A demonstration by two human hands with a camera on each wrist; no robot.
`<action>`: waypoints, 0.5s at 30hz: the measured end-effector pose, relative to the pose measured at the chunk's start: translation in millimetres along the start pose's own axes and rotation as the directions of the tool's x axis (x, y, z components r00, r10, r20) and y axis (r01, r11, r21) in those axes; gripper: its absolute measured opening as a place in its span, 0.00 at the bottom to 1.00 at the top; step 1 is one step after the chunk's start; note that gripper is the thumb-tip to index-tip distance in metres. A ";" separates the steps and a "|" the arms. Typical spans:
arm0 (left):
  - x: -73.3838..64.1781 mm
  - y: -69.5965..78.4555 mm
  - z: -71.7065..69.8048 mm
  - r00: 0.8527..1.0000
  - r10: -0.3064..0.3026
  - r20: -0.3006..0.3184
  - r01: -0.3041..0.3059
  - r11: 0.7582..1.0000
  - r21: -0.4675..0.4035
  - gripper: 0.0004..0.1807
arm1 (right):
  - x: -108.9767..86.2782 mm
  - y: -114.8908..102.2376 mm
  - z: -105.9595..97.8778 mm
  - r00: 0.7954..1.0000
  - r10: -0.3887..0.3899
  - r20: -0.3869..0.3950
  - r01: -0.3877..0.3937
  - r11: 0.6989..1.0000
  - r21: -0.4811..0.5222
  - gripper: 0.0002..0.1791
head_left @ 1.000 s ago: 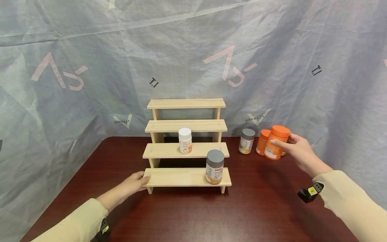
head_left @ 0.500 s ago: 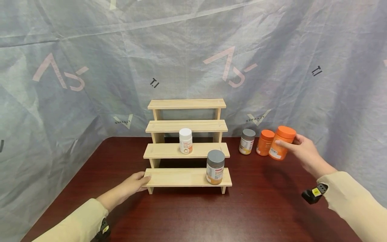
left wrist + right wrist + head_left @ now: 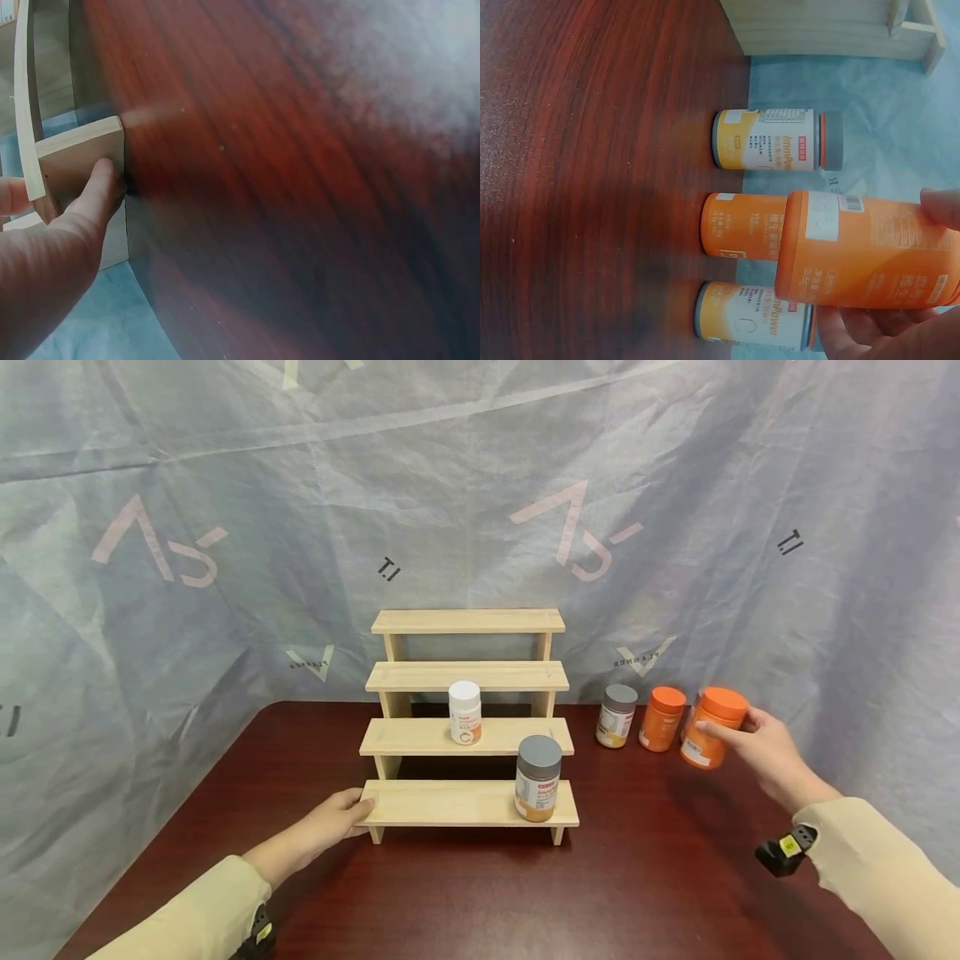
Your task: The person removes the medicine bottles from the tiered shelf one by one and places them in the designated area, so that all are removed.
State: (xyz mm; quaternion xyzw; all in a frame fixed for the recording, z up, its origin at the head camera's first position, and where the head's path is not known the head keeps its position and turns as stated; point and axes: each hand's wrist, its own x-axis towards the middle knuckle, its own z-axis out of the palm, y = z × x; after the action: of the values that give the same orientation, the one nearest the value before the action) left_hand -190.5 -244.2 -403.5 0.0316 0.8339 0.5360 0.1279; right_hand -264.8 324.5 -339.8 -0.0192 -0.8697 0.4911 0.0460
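My left hand grips the left end of the lowest step of a pale wooden tiered rack. In the left wrist view its thumb presses on the wood. A white-capped bottle stands on the second step up, and a grey-lidded jar on the right of the lowest one. Over to the right, my right hand holds an orange jar just above the table, slightly tilted. Its fingers and thumb wrap the jar's sides near the lid, which is out of frame in the right wrist view.
Right of the rack stand a grey-lidded jar and another orange jar. One more grey-lidded jar, partly covered by the held jar and hand, shows in the right wrist view. A grey cloth hangs behind the dark red table.
My right hand has carried the orange jar to the right and slightly lower, uncovering the standing orange jar. The left hand keeps its grip on the rack. The head view has shifted slightly.
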 end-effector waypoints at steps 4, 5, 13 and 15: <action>1.0 -1.1 0.5 1.000 0.009 -0.002 -0.009 1.000 -0.003 0.26 | 1.1 5.1 0.0 0.999 0.017 -0.027 -0.018 1.000 -0.023 0.46; 1.5 -1.2 0.6 1.000 0.010 -0.005 -0.010 1.000 -0.003 0.26 | 1.5 6.5 -0.2 0.999 0.020 -0.035 -0.021 0.999 -0.030 0.46; 1.6 -1.7 1.5 1.000 0.018 -0.012 -0.018 1.000 0.001 0.26 | 6.8 19.2 -2.9 0.993 0.042 -0.106 -0.048 0.998 -0.052 0.45; 1.5 -1.7 1.9 1.000 0.020 -0.013 -0.020 1.000 -0.001 0.25 | 8.7 23.5 -4.4 0.992 0.052 -0.115 -0.059 0.996 -0.062 0.45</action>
State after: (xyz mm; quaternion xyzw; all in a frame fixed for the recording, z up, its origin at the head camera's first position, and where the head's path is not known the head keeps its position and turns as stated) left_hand -191.3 -243.0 -406.1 0.0364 0.8342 0.5377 0.1173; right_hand -273.3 341.0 -357.1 -0.0729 -0.8802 0.4619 0.0810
